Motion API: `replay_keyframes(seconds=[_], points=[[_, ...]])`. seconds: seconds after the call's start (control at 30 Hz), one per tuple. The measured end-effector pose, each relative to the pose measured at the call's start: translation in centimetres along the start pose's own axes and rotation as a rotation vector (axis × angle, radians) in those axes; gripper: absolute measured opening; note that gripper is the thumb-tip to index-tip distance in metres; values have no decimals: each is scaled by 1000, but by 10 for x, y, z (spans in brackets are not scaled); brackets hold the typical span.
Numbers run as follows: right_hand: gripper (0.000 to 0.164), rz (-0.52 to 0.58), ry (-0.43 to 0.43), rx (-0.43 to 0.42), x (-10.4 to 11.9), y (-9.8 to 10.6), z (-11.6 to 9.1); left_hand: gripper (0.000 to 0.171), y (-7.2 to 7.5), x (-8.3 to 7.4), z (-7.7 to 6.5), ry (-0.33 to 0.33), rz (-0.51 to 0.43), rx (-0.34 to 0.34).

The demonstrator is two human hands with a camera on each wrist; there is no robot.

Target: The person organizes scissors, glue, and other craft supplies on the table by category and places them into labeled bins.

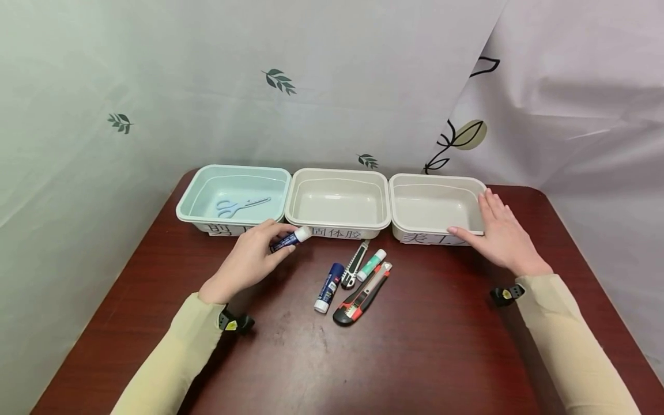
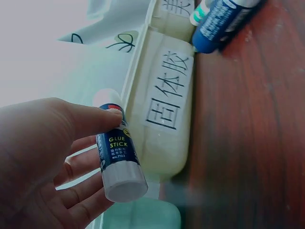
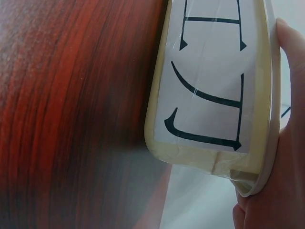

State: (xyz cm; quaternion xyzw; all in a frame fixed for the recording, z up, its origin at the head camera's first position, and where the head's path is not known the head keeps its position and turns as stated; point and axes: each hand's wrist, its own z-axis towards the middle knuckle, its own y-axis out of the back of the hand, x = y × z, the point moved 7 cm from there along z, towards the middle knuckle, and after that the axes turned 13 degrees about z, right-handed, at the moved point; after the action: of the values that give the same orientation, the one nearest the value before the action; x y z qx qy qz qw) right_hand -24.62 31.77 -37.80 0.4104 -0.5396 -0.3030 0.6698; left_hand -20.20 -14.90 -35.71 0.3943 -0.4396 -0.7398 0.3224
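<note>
The blue and white round glue stick (image 1: 284, 241) in the left hand (image 1: 249, 255) looks like smooth, hard plastic. Past that hand, the pale blue box-shaped tub (image 1: 233, 221) is smooth, shiny plastic. The cream box-shaped tub (image 1: 425, 229) at the right hand (image 1: 505, 239) looks like smooth plastic too, and its white paper label (image 3: 209, 62) has clear, shiny, wrinkly film on it. Between the hands, the long red and black cutter (image 1: 363, 294) looks like plastic and metal. Below them, the red-brown table (image 1: 441, 346) looks like glossy, streaky wood. Beyond both hands, the white leaf-print sheet (image 1: 363, 86) looks like smooth cloth.
</note>
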Motion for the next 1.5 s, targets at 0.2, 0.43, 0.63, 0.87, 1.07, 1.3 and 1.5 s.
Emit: replay_keyframes(seconds=[0.2, 0.43, 0.63, 0.87, 1.07, 1.3, 1.5], points=[[107, 1, -1, 2, 0, 0, 0, 32, 4, -7, 9, -11, -48, -33], [107, -3, -1, 1, 1, 1, 1, 34, 1, -14, 20, -10, -99, -47], [107, -5, 4, -4, 0, 1, 1, 34, 2, -20, 31, -12, -186, -76], [107, 1, 8, -9, 1, 1, 1, 35, 0, -23, 45, 2, -269, -95], [107, 5, 5, -8, 1, 1, 0, 36, -5, -25, 57, 35, -335, -102], [107, 6, 7, -11, 0, 0, 1, 37, -13, -25, 67, 78, -355, -105], [107, 2, 4, -11, -1, 0, 1, 38, -17, -31, 77, 92, -390, -101]])
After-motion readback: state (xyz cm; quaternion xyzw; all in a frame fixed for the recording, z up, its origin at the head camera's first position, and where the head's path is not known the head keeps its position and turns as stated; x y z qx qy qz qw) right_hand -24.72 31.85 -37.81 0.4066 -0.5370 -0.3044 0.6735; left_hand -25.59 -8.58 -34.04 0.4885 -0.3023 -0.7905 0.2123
